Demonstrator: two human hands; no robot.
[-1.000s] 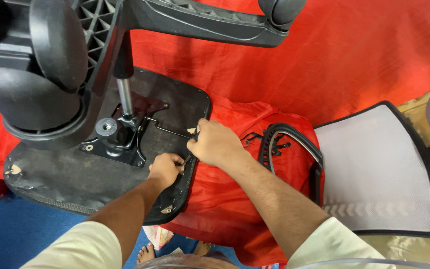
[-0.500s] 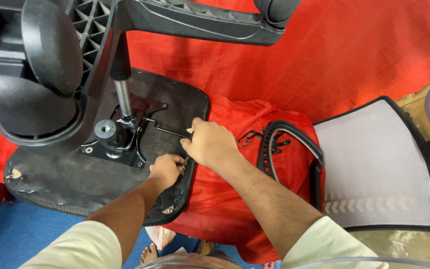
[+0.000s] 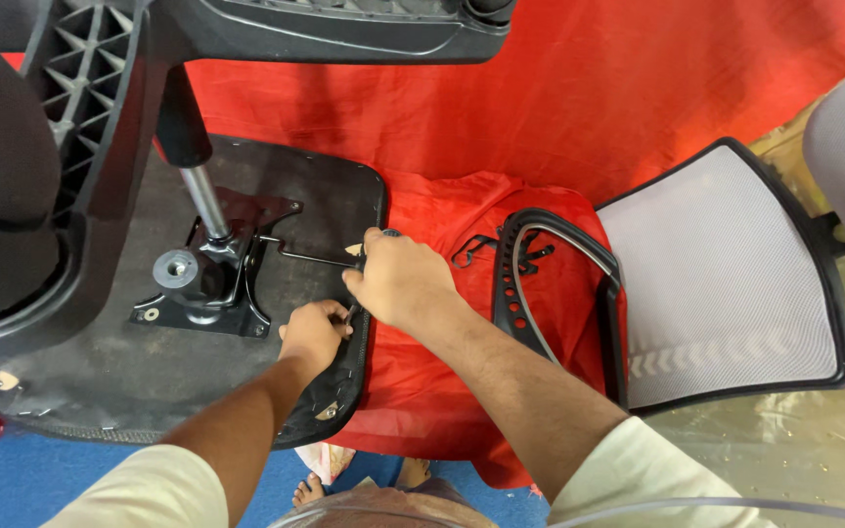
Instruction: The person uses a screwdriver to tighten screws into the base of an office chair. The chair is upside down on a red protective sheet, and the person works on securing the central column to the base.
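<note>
Little has shifted since the earlier frames: both hands stay at the seat's right edge, and my view has only drifted slightly. Nearest me, my left hand [image 3: 313, 335] is curled shut over the rim of the upturned chair seat [image 3: 100, 391], fingers folded under the edge so I cannot see whether it holds anything besides the seat itself. Just beyond it my right hand [image 3: 398, 281] is closed in a fist around the black grip of a thin tool whose dark shaft [image 3: 305, 257] runs left toward the metal tilt mechanism [image 3: 209, 284] bolted to the seat's underside, near the gas cylinder [image 3: 202, 200]. To do this well, I judge I should keep the left hand bracing the seat so it cannot swivel, keep the shaft square to the fastener, and turn with steady wrist pressure instead of jerks. Right of the hands, a black armrest loop [image 3: 530, 284] lies on the red cloth [image 3: 559, 98], with the mesh backrest [image 3: 726, 274] beside it; above looms the star base [image 3: 325, 24].
</note>
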